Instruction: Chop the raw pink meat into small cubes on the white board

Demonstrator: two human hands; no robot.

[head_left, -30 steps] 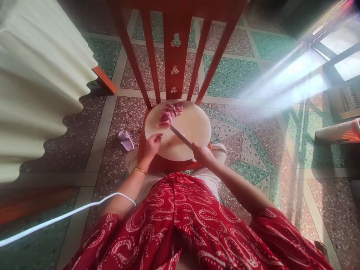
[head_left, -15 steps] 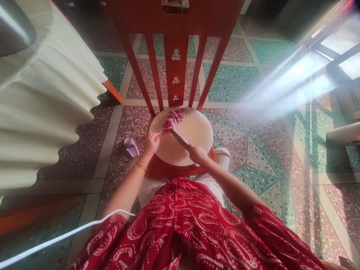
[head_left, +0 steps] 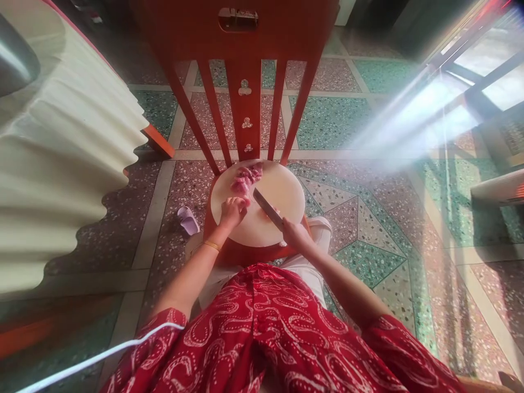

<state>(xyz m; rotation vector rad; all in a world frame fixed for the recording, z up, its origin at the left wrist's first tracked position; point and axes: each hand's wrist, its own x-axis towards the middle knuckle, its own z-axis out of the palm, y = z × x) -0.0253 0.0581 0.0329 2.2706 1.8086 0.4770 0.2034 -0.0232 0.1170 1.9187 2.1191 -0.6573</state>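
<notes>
On a round pale cutting board [head_left: 282, 185] lies raw meat [head_left: 248, 176], heaped toward its far left part. My left hand [head_left: 234, 210] is closed at the near end of the meat, its fingers gripping a pink bit of it. From the right, my right hand [head_left: 295, 233] grips the handle of a knife [head_left: 268, 208]. The blade points up and left, its tip just right of the meat. Some small pale scraps, partly hidden by the blade, lie beside it on the board.
The board rests on the seat of a red wooden chair [head_left: 245, 33] whose slatted back rises beyond it. A table with a cream cloth [head_left: 69, 164] stands at left. A lilac slipper [head_left: 188, 220] lies on the terrazzo floor. A white cable [head_left: 102, 355] crosses at lower left.
My left hand has moved right and inward over the board, fingers more curled. The knife has drawn slightly away from the left hand. The whole view has shifted a little.
</notes>
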